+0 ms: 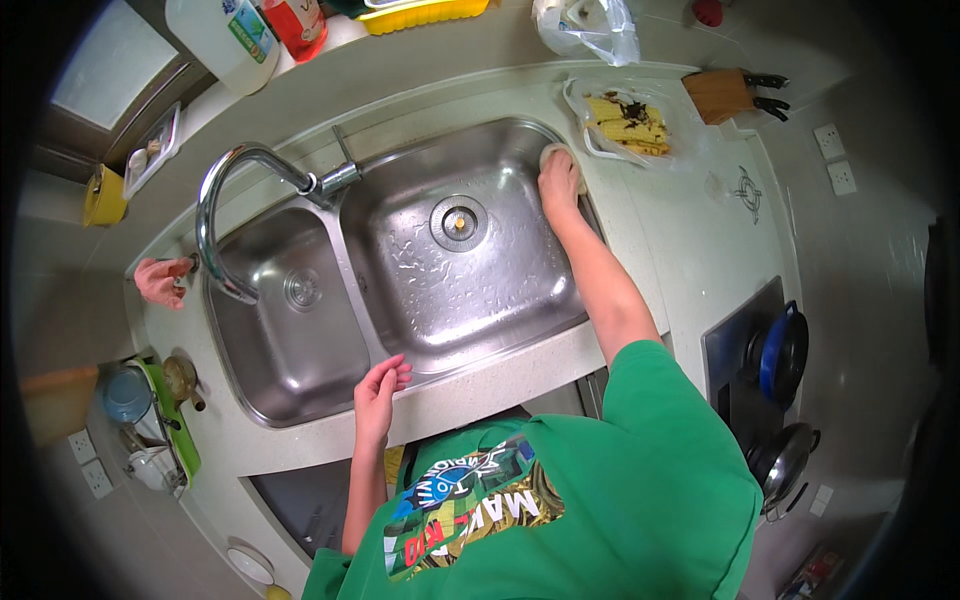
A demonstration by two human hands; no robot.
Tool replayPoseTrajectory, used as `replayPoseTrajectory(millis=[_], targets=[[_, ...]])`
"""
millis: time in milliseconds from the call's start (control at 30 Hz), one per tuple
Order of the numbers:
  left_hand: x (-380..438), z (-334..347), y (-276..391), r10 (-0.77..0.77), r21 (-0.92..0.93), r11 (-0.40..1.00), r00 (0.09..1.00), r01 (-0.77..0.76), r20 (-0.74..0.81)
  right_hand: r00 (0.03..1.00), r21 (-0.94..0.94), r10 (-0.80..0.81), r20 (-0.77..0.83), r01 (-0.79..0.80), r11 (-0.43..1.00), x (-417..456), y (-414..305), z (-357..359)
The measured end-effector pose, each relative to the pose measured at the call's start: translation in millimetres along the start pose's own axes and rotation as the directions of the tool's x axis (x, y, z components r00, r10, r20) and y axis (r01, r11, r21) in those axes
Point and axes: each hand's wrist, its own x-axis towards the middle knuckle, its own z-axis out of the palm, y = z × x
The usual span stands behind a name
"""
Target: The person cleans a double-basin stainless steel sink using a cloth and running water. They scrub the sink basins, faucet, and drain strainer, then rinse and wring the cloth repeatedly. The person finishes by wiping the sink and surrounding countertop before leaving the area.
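Note:
At the far right corner of the large stainless steel sink basin (510, 289), my right hand (560, 184) presses a pale cloth (550, 152) against the rim. Most of the cloth is hidden under my fingers. My left hand (382, 390) hovers by the near edge of the sink, beside the divider, with loosely bent fingers and nothing in it. Water drops dot the large basin around its drain strainer (459, 223). To the left is the smaller basin (322, 352), with the chrome faucet (206, 210) arching over it.
Corn cobs in a plastic bag (626, 124) lie right of the sink, near a wooden knife block (716, 96). A blue pan (784, 356) sits on the cooktop. On the left are a pink cloth (161, 283) and a green dish rack (180, 431). Bottles (225, 45) line the back ledge.

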Motion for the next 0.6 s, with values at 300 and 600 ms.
replayPoseTrajectory(millis=[300,600], targets=[[-29,-58,0,0.099,0.01,0.995,0.995,-0.1,0.033,0.927,-0.063,0.217,0.307,-0.207,0.976,-169,37,-30],[-55,-144,-42,0.058,-0.016,0.998,0.996,-0.06,-0.068,0.692,0.329,0.026,0.722,-0.375,0.867,-200,117,-159]])
